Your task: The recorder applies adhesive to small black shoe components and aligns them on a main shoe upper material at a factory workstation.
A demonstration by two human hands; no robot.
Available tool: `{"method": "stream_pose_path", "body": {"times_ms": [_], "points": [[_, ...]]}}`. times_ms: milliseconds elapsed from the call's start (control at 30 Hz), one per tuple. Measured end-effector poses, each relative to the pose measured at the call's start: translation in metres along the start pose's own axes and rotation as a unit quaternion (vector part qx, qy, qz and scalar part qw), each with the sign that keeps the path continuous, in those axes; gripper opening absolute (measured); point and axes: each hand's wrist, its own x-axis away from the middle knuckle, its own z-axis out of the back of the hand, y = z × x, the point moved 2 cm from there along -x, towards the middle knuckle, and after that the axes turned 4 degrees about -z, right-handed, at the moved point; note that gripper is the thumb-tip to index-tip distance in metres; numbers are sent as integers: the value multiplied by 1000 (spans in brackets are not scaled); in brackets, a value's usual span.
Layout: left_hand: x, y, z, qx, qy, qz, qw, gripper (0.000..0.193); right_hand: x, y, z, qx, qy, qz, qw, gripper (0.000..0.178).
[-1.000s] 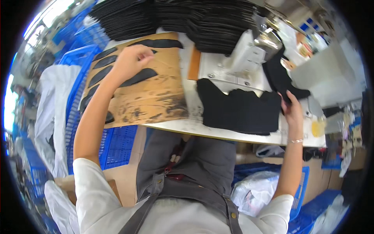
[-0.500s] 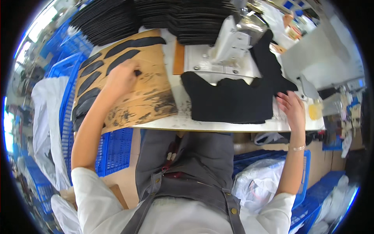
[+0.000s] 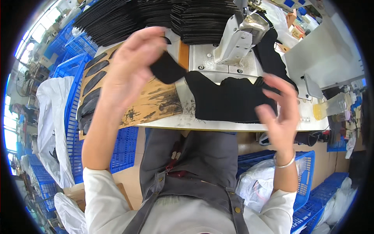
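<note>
My left hand [image 3: 136,64], smeared by motion, is raised over the tan board. A small curved black fabric piece [image 3: 167,69] hangs from it, close to the left corner of a larger black fabric panel [image 3: 230,99]. How the fingers grip the piece is partly hidden. Over the panel's right end hovers my right hand [image 3: 282,109], its fingers curved and apart with nothing between them. The panel lies flat in front of the white sewing machine [image 3: 231,43], and its right part runs back beside the machine. More curved black pieces [image 3: 93,82] lie along the left of the board [image 3: 156,103].
Tall stacks of black fabric pieces [image 3: 206,23] stand along the back of the table. A blue crate [image 3: 76,117] sits at the left, and another blue crate [image 3: 306,175] with plastic bags is below at the right. A yellow-tipped clear container [image 3: 321,111] lies at the right edge.
My left hand has lifted from the board and moved up and right with a black piece. My right hand has come inward over the panel, its fingers spreading.
</note>
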Motion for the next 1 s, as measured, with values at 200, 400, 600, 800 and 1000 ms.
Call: {"method": "stream_pose_path", "body": {"times_ms": [200, 400, 600, 800, 1000], "points": [[-12, -18, -81, 86, -38, 13, 995, 36, -15, 7, -38, -297, -192, -239, 904, 22], [-12, -47, -76, -130, -90, 176, 972, 42, -18, 31, 9, -84, -288, -298, 906, 17], [-14, -72, -87, -273, -194, 226, 915, 49, -16, 48, 15, -110, -331, -349, 870, 12], [-11, -68, -86, -200, -170, 255, 931, 34, -18, 44, 23, -122, -317, -360, 869, 21], [-12, -84, -83, -404, -263, 156, 862, 43, -21, 41, 19, -7, -335, -308, 890, 28]]}}
